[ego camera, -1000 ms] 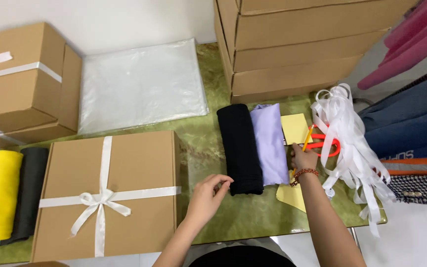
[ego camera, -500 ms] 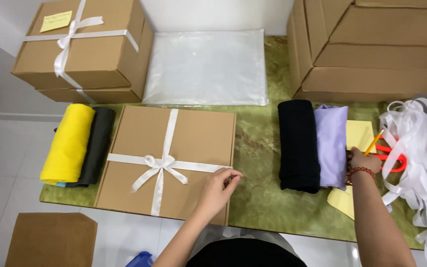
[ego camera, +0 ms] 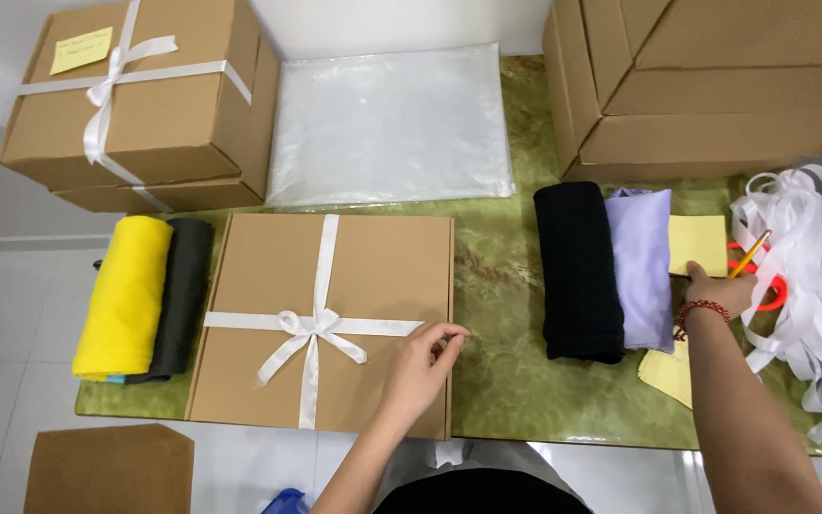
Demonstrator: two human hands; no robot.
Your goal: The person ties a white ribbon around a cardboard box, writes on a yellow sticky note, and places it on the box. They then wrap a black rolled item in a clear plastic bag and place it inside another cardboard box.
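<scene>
At the box's right edge | left hand [ego camera: 418,366] now farther right than half a second ago, fingers pinched on white ribbon [ego camera: 387,326] end | flat brown cardboard box [ego camera: 325,319] bow-tied, under fingers on green desk [ego camera: 501,314] | right hand [ego camera: 715,290] grips pencil [ego camera: 749,254], yellow notes [ego camera: 696,243] just beyond.
</scene>
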